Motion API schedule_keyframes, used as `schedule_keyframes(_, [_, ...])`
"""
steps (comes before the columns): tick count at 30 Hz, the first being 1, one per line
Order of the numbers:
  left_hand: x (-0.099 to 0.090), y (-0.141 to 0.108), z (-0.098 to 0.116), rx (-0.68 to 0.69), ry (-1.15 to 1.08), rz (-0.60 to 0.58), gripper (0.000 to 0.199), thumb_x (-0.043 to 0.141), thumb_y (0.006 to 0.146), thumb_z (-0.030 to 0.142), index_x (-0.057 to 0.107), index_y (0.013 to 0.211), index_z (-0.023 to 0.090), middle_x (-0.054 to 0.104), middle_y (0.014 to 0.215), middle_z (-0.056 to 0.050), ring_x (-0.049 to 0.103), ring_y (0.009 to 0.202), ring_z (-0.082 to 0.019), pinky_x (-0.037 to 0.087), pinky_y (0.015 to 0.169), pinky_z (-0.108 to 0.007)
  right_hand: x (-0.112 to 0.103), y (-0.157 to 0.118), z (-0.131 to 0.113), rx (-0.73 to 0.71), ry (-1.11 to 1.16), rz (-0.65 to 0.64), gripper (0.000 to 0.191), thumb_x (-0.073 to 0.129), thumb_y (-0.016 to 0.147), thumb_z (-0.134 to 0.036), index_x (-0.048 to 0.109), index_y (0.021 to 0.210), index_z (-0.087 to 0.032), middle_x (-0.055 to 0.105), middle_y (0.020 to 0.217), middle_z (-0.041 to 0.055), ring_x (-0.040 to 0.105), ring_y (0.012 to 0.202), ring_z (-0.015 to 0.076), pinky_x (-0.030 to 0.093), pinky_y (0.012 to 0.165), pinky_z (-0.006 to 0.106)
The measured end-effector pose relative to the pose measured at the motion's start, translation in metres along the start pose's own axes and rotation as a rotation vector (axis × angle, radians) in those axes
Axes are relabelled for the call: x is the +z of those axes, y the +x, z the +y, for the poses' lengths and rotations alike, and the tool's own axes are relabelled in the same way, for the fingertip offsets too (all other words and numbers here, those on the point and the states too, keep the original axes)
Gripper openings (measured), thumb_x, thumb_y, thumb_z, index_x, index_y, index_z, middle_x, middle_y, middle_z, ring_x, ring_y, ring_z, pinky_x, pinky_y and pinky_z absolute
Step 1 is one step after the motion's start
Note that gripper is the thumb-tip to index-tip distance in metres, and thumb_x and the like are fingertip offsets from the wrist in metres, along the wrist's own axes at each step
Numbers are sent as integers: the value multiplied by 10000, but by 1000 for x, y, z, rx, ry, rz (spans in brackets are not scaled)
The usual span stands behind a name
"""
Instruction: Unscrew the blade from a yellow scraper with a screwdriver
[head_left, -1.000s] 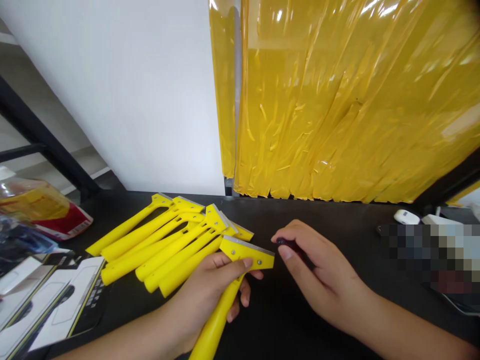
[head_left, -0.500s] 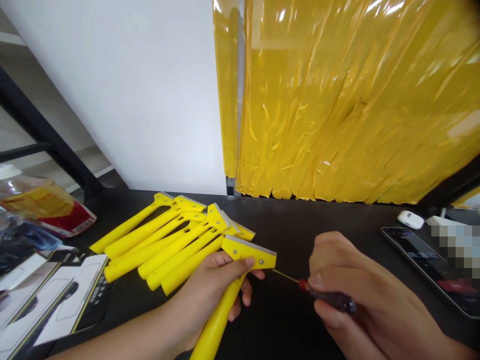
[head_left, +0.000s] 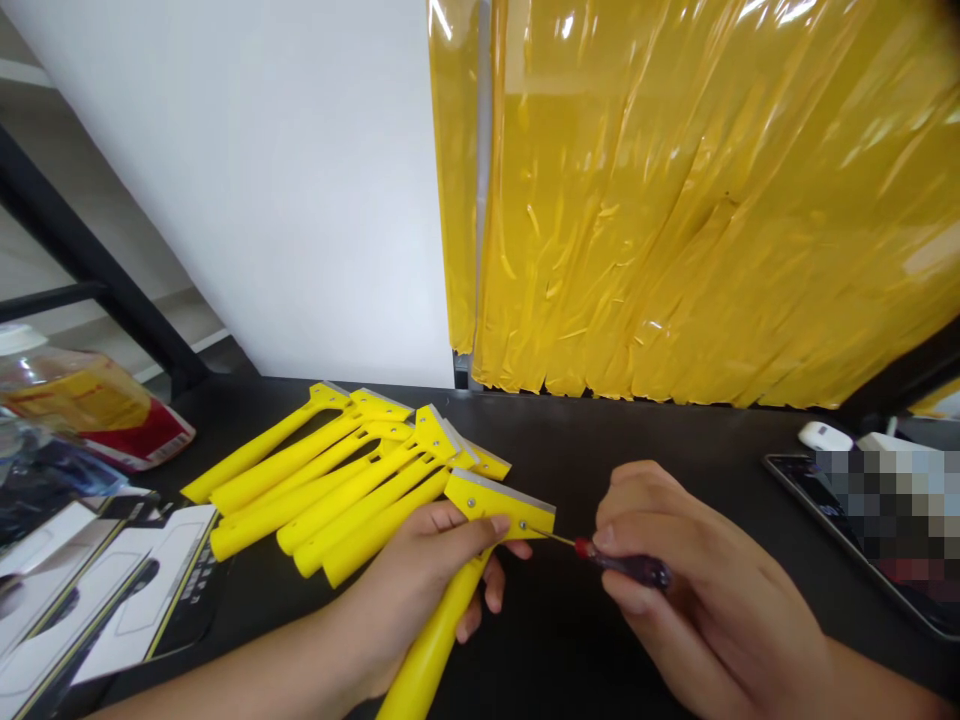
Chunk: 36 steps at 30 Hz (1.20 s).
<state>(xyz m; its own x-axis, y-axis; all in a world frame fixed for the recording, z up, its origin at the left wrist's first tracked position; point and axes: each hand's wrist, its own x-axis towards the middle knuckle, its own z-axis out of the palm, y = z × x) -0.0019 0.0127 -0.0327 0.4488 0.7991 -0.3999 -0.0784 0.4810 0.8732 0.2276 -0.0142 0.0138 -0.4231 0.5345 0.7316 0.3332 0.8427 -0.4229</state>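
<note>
My left hand is closed around the neck of a yellow scraper, thumb pressed on its head below the metal blade edge. Two screws show on that head. Between the fingers of my right hand is a small screwdriver with a dark handle and red collar. Its thin shaft points left, and the tip reaches over the scraper head at the right-hand screw. Whether the tip sits in the screw slot I cannot tell. Several more yellow scrapers lie in an overlapping pile beyond my left hand.
White and black packaging cards lie at the left, with a bottle with a red and yellow label behind them. On the right are a phone and a white earbud case. A white panel and yellow film stand behind the black table.
My right hand has moved left with the screwdriver, bringing its tip from the scraper head's right edge over to the right-hand screw. My left hand and scraper stay almost still.
</note>
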Motion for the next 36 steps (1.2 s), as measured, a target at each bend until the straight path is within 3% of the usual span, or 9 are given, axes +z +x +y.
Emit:
schedule_keyframes(7, [1,0,0,-1,10,-7,393,645,952,471,751,926,93,631,568,-42,437,348,-56,322,369,-157,0,1,0,44,-12,-35,353,575,897,-37,541,1182,-242,616,815,5,600,726,169,527,702,358])
schedule_keyframes(12, [3,0,-1,7,48,-8,362,653,949,443,748,883,100,635,563,-42,438,336,-58,315,358,-161,-5,5,-6,-77,-169,-87,344,631,903,-40,559,1169,-246,614,735,-12,552,621,155,497,604,340])
schedule_keyframes(17, [-1,3,-7,22,55,-2,356,650,959,442,748,897,106,641,575,-36,451,342,-63,308,363,-168,-8,9,-13,-32,-262,-131,330,525,963,-54,577,1238,-228,724,867,36,648,737,178,563,683,336])
schedule_keyframes(21, [-2,3,-7,25,50,10,370,661,950,462,752,918,105,627,567,-23,447,346,-65,305,367,-174,-8,13,-17,32,-288,-121,69,585,1015,-178,620,958,-195,672,752,0,609,677,135,521,651,267])
schedule_keyframes(24, [0,2,-5,27,59,2,381,663,947,471,744,880,105,621,561,-23,439,346,-63,303,370,-177,-8,15,-18,52,-326,-85,207,596,1009,-190,551,807,-200,583,669,-25,528,611,114,444,583,253])
schedule_keyframes(29, [0,2,-5,17,77,6,412,675,933,475,687,721,123,625,556,-34,456,346,-68,300,369,-181,-6,15,-16,15,-347,-83,278,578,1036,-208,526,763,-197,519,635,-51,444,554,96,365,539,264])
schedule_keyframes(32, [0,1,-5,11,93,15,403,672,933,483,700,759,121,628,560,-32,454,349,-69,307,372,-182,-10,17,-16,79,-312,-151,321,626,1028,-287,567,725,-201,540,645,-40,480,572,104,372,536,269])
schedule_keyframes(36, [2,1,-3,1,105,13,372,668,928,470,737,892,106,626,555,-25,453,342,-68,304,374,-178,-17,20,-19,279,-191,-173,101,603,986,-177,644,910,-228,659,793,-26,623,693,108,489,593,221])
